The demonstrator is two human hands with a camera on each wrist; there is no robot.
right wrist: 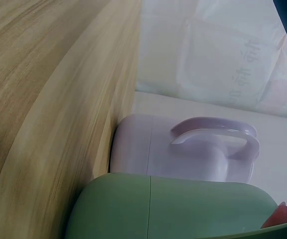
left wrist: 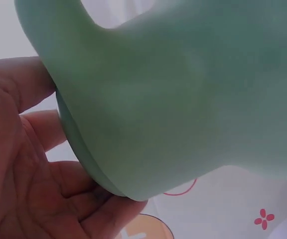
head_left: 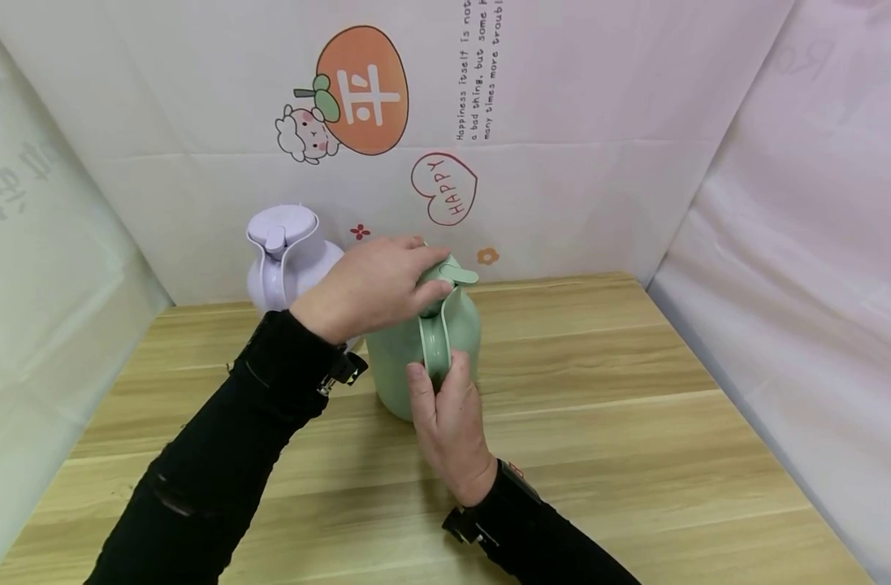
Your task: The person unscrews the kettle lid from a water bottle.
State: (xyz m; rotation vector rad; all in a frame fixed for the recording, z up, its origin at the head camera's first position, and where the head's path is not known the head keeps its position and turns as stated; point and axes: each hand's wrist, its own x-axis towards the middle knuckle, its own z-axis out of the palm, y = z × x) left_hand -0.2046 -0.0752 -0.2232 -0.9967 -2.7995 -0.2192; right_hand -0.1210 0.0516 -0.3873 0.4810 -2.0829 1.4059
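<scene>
A pale green thermos jug (head_left: 394, 370) stands upright on the wooden table, its handle turned toward me. My left hand (head_left: 375, 284) reaches over the top and grips the jug's lid (head_left: 434, 280). In the left wrist view, the fingers (left wrist: 44, 129) curl around the lid's rim. Lower down, my right hand (head_left: 456, 422) holds the jug's handle (head_left: 435, 345) between thumb and fingers. A lilac thermos jug (head_left: 306, 264) stands behind and to the left, partly hidden by my left hand and forearm.
Wooden table (head_left: 599, 390) surface extends on both sides of the jugs. A white cloth backdrop (head_left: 577, 203) with printed cartoons and lettering rises at the back edge. White cloth (head_left: 803, 284) also hangs along the right side, and another (head_left: 50, 284) along the left.
</scene>
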